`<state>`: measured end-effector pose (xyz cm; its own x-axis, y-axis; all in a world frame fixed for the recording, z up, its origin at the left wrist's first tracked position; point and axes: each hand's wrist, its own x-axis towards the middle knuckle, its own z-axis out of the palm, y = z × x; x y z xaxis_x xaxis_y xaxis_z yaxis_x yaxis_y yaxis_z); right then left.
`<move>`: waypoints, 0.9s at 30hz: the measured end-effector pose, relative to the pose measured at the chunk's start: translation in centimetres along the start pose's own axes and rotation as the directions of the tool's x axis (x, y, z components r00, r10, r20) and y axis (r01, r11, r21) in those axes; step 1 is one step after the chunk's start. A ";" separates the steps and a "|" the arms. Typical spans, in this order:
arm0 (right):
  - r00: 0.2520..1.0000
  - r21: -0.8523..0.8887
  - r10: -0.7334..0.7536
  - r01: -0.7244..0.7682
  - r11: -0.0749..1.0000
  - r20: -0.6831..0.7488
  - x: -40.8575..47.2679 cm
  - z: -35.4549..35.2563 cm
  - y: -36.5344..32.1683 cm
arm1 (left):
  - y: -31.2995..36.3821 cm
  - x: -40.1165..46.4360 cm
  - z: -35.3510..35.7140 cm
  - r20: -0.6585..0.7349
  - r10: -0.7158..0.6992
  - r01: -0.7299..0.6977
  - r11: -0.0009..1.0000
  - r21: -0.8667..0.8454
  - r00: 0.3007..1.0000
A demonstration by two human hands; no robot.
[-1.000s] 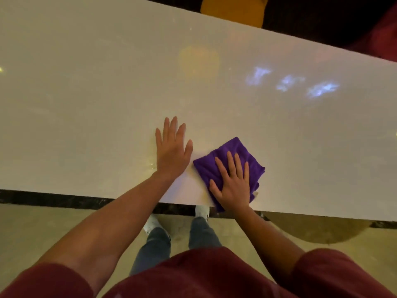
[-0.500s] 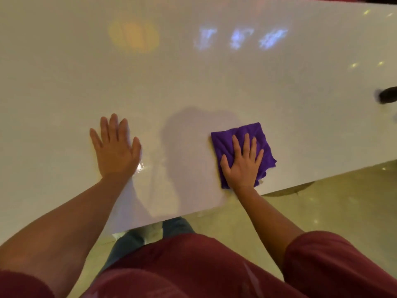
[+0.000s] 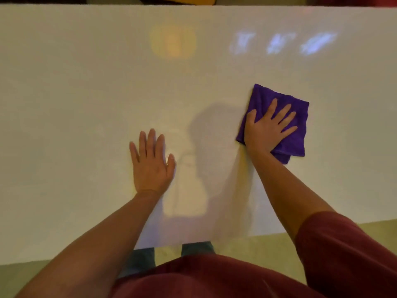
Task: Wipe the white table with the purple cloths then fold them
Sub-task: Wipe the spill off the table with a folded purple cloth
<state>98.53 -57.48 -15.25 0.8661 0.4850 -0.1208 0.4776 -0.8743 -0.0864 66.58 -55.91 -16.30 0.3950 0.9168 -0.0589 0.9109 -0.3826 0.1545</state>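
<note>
A folded purple cloth (image 3: 297, 108) lies flat on the glossy white table (image 3: 86, 93), right of centre. My right hand (image 3: 268, 125) presses down on the cloth with fingers spread, covering its lower left part. My left hand (image 3: 151, 163) rests palm down on the bare table surface, fingers apart, holding nothing, well to the left of the cloth. Only one purple cloth is in view.
The table's near edge (image 3: 193, 244) runs across the bottom, with beige floor below it. A yellow object (image 3: 178, 0) shows past the far edge. Coloured light reflections sit on the far part of the tabletop.
My right hand has slid the purple cloth away from the near edge, farther onto the table and to the right. My left hand stays flat on the table.
</note>
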 end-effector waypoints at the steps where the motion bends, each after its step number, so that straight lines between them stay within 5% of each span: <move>1: 1.000 0.001 -0.023 0.023 1.000 0.001 0.0 0.2 -1.6 | 0.1 0.1 -0.1 0.006 0.006 -0.006 1.000 0.001 1.000; 6: 0.992 -0.014 -0.127 0.127 0.992 0.026 -2.6 1.4 -10.8 | -0.4 0.5 -1.1 0.005 0.035 -0.035 0.994 -0.108 0.999; 9: 0.981 0.006 -0.189 0.189 0.982 0.034 -6.3 2.1 -17.2 | -2.5 -0.2 -2.5 -0.083 0.055 -0.086 0.897 -0.433 0.995; 12: 0.937 0.009 -0.347 0.346 0.938 0.034 -11.6 3.5 -24.3 | -8.8 -1.3 -4.4 -0.159 0.003 -0.090 0.835 -0.544 0.987; 22: 0.642 0.032 -0.765 0.764 0.644 0.050 -34.3 7.3 -42.3 | -40.1 -9.9 -9.3 -0.223 -0.452 0.342 0.850 -0.401 0.864; 27: 0.532 0.022 -0.835 0.841 0.540 0.141 -41.9 7.3 -43.6 | -44.4 -9.5 -11.4 0.007 -0.621 0.515 0.644 -0.565 0.784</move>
<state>40.35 -39.61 -13.65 0.0416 0.9905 -0.1312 0.9834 -0.0638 -0.1701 20.98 -46.36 -11.40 -0.2552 0.9553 -0.1490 0.7232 0.2909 0.6264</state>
